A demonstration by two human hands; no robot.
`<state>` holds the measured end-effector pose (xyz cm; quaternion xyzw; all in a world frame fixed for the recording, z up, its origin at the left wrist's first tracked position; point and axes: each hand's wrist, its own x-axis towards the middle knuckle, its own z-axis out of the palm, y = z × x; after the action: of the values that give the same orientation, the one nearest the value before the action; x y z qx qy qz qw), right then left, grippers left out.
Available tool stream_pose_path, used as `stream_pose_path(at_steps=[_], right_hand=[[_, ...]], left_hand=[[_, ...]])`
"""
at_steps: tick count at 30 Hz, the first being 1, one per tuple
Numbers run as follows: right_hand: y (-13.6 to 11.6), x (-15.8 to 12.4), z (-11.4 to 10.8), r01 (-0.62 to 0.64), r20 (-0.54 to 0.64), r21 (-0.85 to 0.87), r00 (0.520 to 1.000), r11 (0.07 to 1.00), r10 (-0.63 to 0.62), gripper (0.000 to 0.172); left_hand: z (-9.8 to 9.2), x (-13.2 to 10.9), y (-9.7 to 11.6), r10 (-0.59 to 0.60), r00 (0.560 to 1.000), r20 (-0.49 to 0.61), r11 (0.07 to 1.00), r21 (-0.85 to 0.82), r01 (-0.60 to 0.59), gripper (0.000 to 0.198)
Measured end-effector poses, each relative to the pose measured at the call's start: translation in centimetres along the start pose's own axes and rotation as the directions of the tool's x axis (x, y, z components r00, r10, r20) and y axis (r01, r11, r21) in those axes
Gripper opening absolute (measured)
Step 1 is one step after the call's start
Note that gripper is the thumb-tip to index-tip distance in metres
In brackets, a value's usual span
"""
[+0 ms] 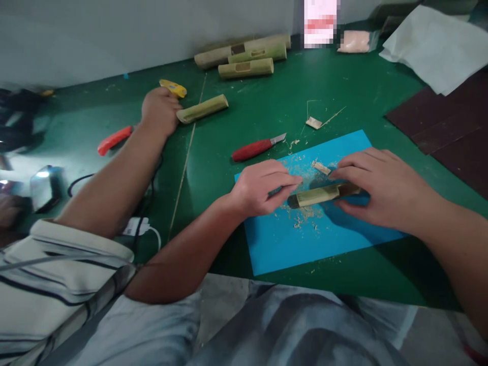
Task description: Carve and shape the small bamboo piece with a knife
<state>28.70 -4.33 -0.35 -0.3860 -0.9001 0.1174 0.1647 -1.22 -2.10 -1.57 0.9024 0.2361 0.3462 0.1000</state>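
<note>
A short bamboo tube [318, 195] with an opening cut in its side lies on a blue sheet [263, 254]. My right hand [385, 190] is around the tube's right end, thumb on the near side and fingers on the far side. My left hand [267, 187] is closed in a pinch just above the tube's left end; whatever is between its fingertips is too small to make out. A small bamboo chip [321, 168] lies beyond the tube, close to my right fingertips. Fine shavings [305, 216] are scattered over the sheet.
A red-handled knife [253, 150] lies beyond the sheet, near another bamboo chip [313, 122]. At left, a co-worker's hand [158, 109] is by a yellow cutter [173, 88] and a bamboo tube [204, 109]. More bamboo tubes [246, 68] lie by the wall; brown sheets [446, 122] at right.
</note>
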Motion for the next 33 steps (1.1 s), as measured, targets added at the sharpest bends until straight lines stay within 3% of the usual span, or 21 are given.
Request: stream_pose_path(at_steps=[5,9,14,16,18,20,23,25,27,30,33], right_hand=[[0.4,0.1,0.2,0.040,0.017,0.023,0.999,0.999,-0.040,0.034],[0.6,-0.2,-0.2,0.019,0.042,-0.066,0.999,0.998,-0.016,0.037],[1.4,0.0,-0.7,0.039,0.113,-0.121,0.993,0.992,-0.025,0.018],[1.4,0.2,-0.8,0.042,0.153,-0.075,0.988,0.996,-0.030,0.012],[1.2,0.3,-0.8,0.018,0.165,-0.022,0.986,1.000,-0.014,0.011],[0.7,0.4,-0.7,-0.035,0.145,0.023,0.989,0.999,0.031,0.013],[-0.2,0.3,-0.5,-0.160,0.079,0.063,0.985,0.985,0.155,0.023],[-0.7,0.3,-0.4,-0.232,0.065,0.087,0.972,0.969,0.227,0.028],[-1.2,0.3,-0.2,-0.301,0.068,0.111,0.953,0.947,0.294,0.032],[-2.0,0.4,0.1,-0.405,0.066,0.128,0.914,0.905,0.400,0.034],[-2.8,0.3,0.4,-0.474,0.052,0.108,0.881,0.874,0.471,0.032]], left_hand=[[-0.1,0.1,0.3,-0.004,1.000,0.003,1.000,0.006,0.004,0.016],[-0.1,0.1,0.3,0.028,0.999,-0.032,1.000,-0.011,-0.028,0.015],[-0.1,0.1,0.0,0.006,0.999,-0.038,1.000,-0.029,-0.007,0.014],[-0.1,0.1,0.3,-0.032,0.998,-0.055,0.998,-0.064,0.028,0.014],[-0.1,0.3,0.8,-0.153,0.984,-0.089,0.981,-0.134,0.140,0.014],[0.0,0.3,1.3,-0.344,0.932,-0.112,0.922,-0.229,0.312,0.016],[0.2,0.4,1.8,-0.596,0.797,-0.098,0.762,-0.385,0.522,0.024],[0.4,0.5,1.8,-0.700,0.709,-0.082,0.647,-0.492,0.582,0.026],[0.6,0.6,1.7,-0.758,0.649,-0.057,0.558,-0.572,0.602,0.026],[0.7,0.9,1.8,-0.788,0.615,-0.026,0.502,-0.604,0.618,0.025],[0.7,0.9,2.0,-0.790,0.612,-0.036,0.528,-0.547,0.650,0.022]])
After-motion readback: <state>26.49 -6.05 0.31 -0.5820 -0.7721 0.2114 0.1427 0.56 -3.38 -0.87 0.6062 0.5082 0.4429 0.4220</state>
